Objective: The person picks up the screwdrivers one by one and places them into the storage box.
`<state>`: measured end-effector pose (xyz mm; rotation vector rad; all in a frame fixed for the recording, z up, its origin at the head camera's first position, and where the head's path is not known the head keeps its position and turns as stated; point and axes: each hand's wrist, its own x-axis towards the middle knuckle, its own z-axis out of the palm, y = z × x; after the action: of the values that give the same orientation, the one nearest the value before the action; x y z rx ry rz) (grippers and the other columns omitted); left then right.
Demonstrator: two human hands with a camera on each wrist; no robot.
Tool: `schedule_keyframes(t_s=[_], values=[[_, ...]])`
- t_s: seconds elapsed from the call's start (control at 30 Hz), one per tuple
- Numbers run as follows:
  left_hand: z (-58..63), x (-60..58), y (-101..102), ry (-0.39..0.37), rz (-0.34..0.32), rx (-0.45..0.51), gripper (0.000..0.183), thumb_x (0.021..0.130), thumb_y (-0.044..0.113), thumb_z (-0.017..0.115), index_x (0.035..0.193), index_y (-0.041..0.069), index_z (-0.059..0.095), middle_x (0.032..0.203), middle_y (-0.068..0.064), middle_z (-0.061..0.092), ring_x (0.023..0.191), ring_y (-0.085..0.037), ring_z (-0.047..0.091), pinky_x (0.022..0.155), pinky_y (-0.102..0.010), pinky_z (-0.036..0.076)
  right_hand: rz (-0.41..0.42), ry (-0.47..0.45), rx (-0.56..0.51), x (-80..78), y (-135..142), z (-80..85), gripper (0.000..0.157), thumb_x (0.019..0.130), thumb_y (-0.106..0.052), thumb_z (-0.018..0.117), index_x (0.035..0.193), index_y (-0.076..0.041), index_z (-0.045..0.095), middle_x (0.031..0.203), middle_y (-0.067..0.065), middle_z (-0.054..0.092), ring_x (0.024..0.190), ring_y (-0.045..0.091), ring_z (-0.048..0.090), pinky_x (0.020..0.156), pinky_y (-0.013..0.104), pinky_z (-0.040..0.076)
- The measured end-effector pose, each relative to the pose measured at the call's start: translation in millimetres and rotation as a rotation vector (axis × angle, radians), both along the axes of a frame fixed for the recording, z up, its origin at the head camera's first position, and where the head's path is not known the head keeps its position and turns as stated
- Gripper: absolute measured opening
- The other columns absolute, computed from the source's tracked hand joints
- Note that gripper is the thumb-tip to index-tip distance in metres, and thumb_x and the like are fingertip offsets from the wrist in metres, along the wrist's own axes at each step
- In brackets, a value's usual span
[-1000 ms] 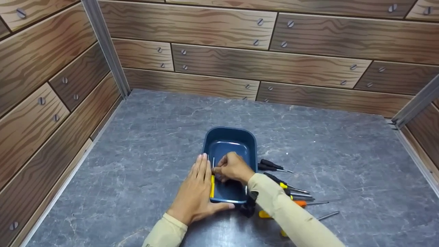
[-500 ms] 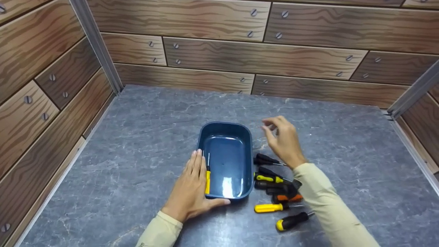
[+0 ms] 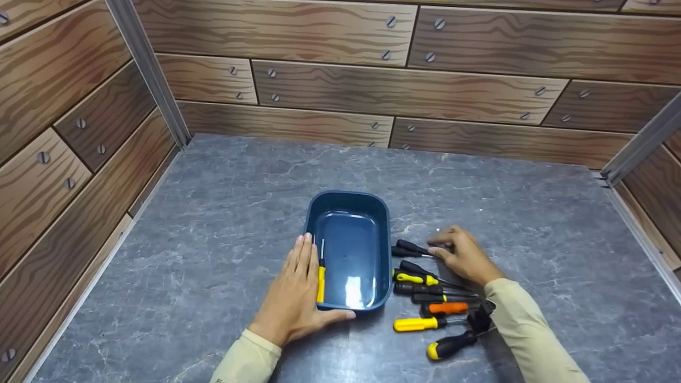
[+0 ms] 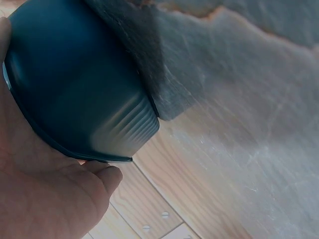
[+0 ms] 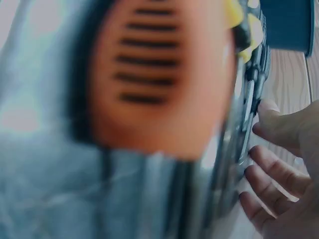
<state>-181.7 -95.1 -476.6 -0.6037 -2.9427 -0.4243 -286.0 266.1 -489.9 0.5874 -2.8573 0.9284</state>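
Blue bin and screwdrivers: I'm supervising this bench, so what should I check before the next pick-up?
1. Blue bin steadied: ok; the left hand lies along its side.
2. Space inside: ok; a yellow-handled screwdriver lies by the left wall, with bare floor beside it.
3. Right hand near a tool: ok; it is by the far black-handled screwdrivers.
4. Grip: cannot tell; blur obscures any contact.
5. Other tools well separated: not ok; several, including the orange-and-black screwdriver, lie crowded.
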Motion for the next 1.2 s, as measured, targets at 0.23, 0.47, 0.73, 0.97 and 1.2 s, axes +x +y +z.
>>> schedule_keyframes(t_s=[0.23, 0.47, 0.73, 0.97, 1.2], values=[[0.8, 0.7, 0, -0.004, 0.002, -0.004, 0.134, 0.076, 0.090, 0.051, 0.157, -0.009, 0.014, 0.166, -0.026, 0.004, 0.154, -0.036, 0.003, 0.124, -0.046, 0.012, -0.035, 0.023, -0.034, 3.2, 5, -6.3, 0.013, 0.086, -0.006, 0.080, 0.099, -0.002, 0.081, 0.093, 0.008, 0.069, 0.089, 0.025, 0.062, 0.078, 0.038, 0.051], [2.0, 0.4, -1, 0.007, 0.000, -0.028, 0.133, 0.077, 0.092, 0.047, 0.157, -0.010, 0.015, 0.166, -0.026, 0.004, 0.154, -0.036, 0.004, 0.124, -0.046, 0.012, -0.079, 0.029, -0.034, 6.0, 3, -6.0, 0.006, 0.084, -0.006, 0.082, 0.090, -0.005, 0.082, 0.088, 0.005, 0.069, 0.081, 0.020, 0.061, 0.069, 0.027, 0.049], [0.5, 0.6, 0, 0.008, -0.005, -0.015, 0.133, 0.077, 0.090, 0.051, 0.156, -0.011, 0.015, 0.165, -0.027, 0.005, 0.154, -0.037, 0.005, 0.124, -0.046, 0.012, -0.106, -0.041, -0.079, 7.8, 5, -5.7, 0.007, 0.090, -0.008, 0.077, 0.091, -0.002, 0.079, 0.087, 0.007, 0.071, 0.078, 0.017, 0.059, 0.069, 0.025, 0.048], [0.0, 0.2, 0, 0.017, -0.003, 0.001, 0.134, 0.076, 0.090, 0.052, 0.156, -0.011, 0.016, 0.166, -0.027, 0.006, 0.154, -0.036, 0.005, 0.124, -0.046, 0.013, -0.187, -0.120, -0.237, 6.8, 5, 2.0, 0.011, 0.092, -0.007, 0.074, 0.094, 0.004, 0.076, 0.085, 0.010, 0.074, 0.073, 0.013, 0.061, 0.067, 0.019, 0.049], [-0.9, -0.2, -1, 0.019, -0.002, 0.006, 0.133, 0.076, 0.089, 0.053, 0.156, -0.011, 0.016, 0.166, -0.027, 0.007, 0.154, -0.036, 0.004, 0.125, -0.045, 0.013, -0.248, -0.346, -0.755, 6.9, 3, 17.5, 0.017, 0.092, 0.000, 0.073, 0.102, 0.013, 0.070, 0.083, 0.012, 0.075, 0.073, 0.015, 0.073, 0.073, 0.029, 0.062]])
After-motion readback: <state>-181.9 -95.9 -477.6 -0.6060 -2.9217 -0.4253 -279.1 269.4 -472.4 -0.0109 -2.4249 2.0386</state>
